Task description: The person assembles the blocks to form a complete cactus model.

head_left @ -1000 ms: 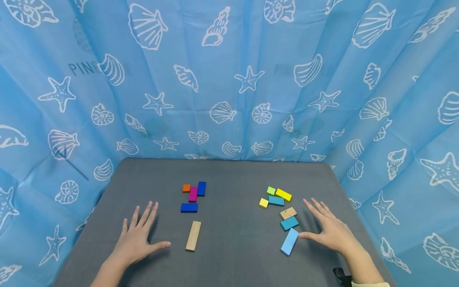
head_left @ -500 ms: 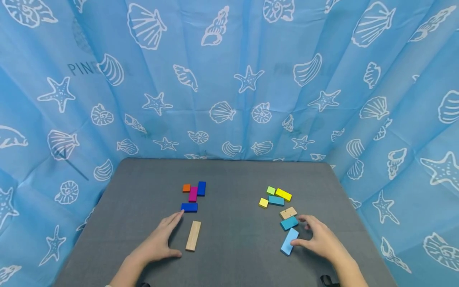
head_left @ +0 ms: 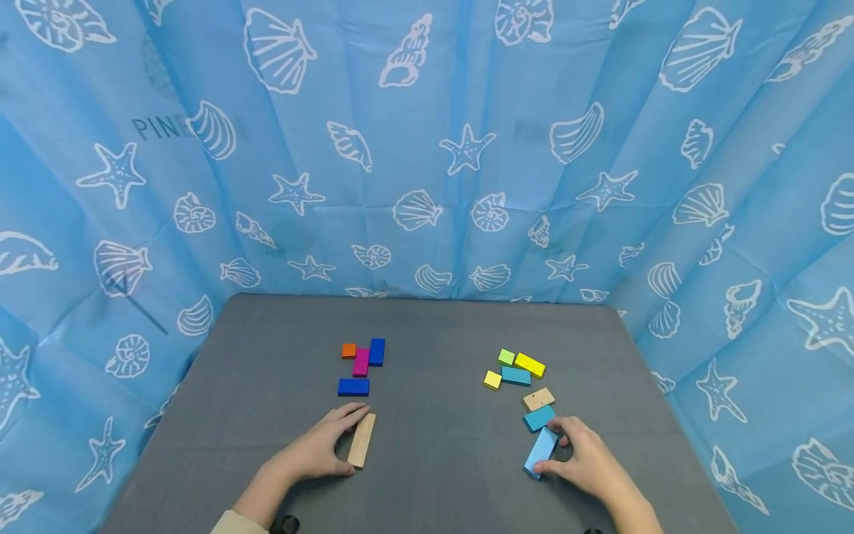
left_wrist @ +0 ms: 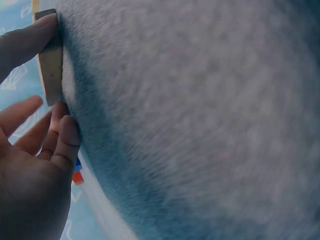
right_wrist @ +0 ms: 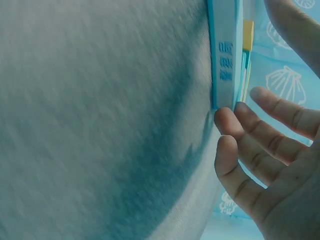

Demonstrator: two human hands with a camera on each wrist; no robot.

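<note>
My left hand (head_left: 317, 450) spans the long plain wooden block (head_left: 363, 440), thumb at its near end and fingertips at the far end. The left wrist view shows the thumb against this wooden block (left_wrist: 51, 72). On the right, my right hand (head_left: 582, 458) pinches the light blue block (head_left: 542, 448) lengthwise, also with its thumb at the near end. Fingertips meet one end of the light blue block (right_wrist: 225, 60) in the right wrist view, where some printed marks show; the thumb tip is out of that view. Both blocks lie on the table.
Beyond the left hand lie two blue blocks, one of them flat (head_left: 353, 387), a magenta block (head_left: 361, 362) and an orange cube (head_left: 349, 351). A teal block (head_left: 539, 418) nearly touches the light blue one; a speckled wooden block (head_left: 538, 400) and several yellow, green and teal pieces lie farther back.
Both hands have come down from spread and hovering to the blocks: the left moved right onto the wooden block, the right moved left onto the light blue block. Fingers have curled in.
</note>
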